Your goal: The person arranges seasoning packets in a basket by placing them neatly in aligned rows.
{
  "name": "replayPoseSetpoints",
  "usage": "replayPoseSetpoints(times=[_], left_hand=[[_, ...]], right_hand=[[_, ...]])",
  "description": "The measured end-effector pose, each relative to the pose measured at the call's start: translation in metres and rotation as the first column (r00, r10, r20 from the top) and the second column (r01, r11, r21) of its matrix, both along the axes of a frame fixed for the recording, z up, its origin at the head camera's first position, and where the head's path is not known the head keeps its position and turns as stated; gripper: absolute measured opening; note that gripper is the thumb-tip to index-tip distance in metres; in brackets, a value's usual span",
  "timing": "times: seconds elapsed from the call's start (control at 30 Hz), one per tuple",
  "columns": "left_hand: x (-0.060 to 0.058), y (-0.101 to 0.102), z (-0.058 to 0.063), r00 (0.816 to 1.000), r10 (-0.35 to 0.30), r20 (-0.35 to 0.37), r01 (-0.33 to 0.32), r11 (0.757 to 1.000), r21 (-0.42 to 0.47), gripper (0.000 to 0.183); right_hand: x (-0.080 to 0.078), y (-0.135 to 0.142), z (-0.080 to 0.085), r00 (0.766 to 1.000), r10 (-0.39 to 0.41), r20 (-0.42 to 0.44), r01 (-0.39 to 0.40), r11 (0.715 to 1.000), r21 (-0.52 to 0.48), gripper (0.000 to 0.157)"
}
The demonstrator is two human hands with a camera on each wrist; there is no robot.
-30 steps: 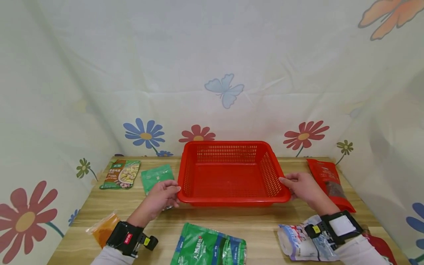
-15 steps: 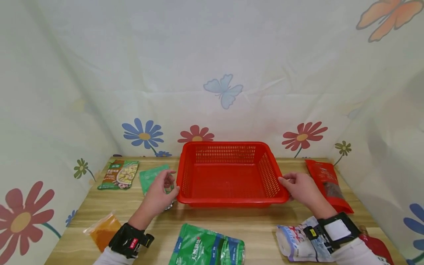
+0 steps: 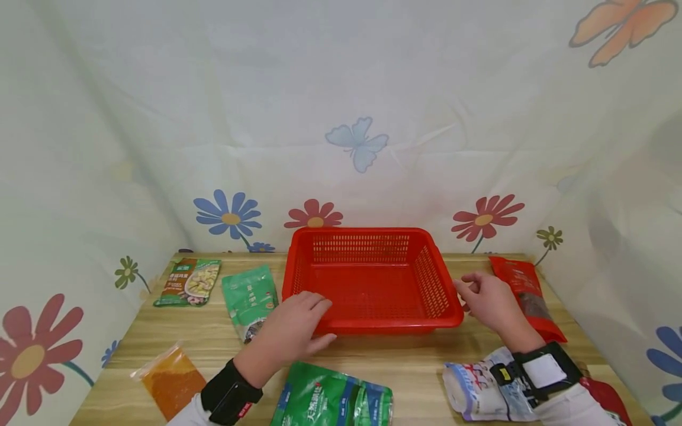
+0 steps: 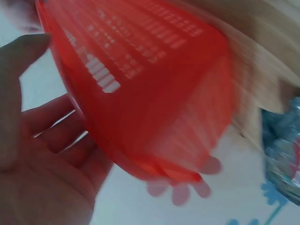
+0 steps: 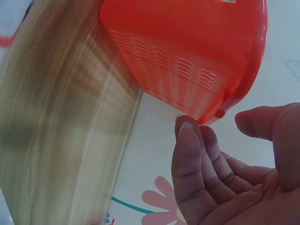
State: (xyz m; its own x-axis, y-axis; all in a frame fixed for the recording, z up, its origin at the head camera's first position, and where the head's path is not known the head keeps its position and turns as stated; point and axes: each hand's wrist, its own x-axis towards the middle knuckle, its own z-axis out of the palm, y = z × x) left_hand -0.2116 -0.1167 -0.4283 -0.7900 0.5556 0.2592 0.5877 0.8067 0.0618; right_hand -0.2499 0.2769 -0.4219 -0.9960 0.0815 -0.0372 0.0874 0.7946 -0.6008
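Note:
A red plastic basket (image 3: 367, 296) with slotted walls stands at the back middle of the wooden table. My left hand (image 3: 290, 331) reaches over its front left corner, fingers extended across the rim and thumb spread apart. In the left wrist view the basket wall (image 4: 154, 93) is blurred beside the open palm. My right hand (image 3: 487, 302) is at the basket's right front corner, fingertips close to the rim. In the right wrist view its thumb and loosely bent fingers (image 5: 190, 173) stand apart with nothing between them.
Left of the basket lie a green pouch (image 3: 249, 296), a brown-green food packet (image 3: 189, 282) and an orange bag (image 3: 173, 381). A larger green pouch (image 3: 333, 396) lies in front. To the right are a red pouch (image 3: 527, 296), a white-blue package (image 3: 479, 384) and a dark red item (image 3: 604, 396).
My left hand has let go of the basket's left rim and moved right, over the front left corner. The right hand's grip has loosened from the right rim. The basket stays put.

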Motion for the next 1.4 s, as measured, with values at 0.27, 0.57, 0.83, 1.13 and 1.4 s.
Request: replayPoseSetpoints(times=[0.27,0.57,0.83,1.13,1.4], left_hand=[[-0.002,0.022,0.000,1.000,-0.005,0.021,0.008,0.989,-0.148,0.030],[-0.001,0.026,-0.009,0.999,0.029,0.037,-0.023,0.990,-0.140,0.018],[-0.003,0.026,-0.019,0.998,0.021,-0.053,-0.031,0.982,-0.188,0.013],[-0.006,0.024,-0.024,0.996,0.019,-0.085,-0.036,0.980,-0.197,0.016],[-0.006,0.025,-0.022,0.998,0.015,-0.066,-0.028,0.980,-0.199,0.014]], right_hand=[[0.002,0.003,0.001,1.000,0.009,0.002,-0.009,1.000,0.013,0.062],[0.003,0.000,-0.001,1.000,0.004,-0.008,-0.003,0.999,0.049,0.059],[-0.002,0.006,-0.003,1.000,-0.013,-0.014,0.015,0.993,0.117,0.059],[-0.026,0.039,-0.005,0.997,-0.079,0.020,0.070,0.955,0.287,0.050],[-0.041,0.086,-0.015,0.984,-0.149,0.102,0.098,0.917,0.388,0.044]])
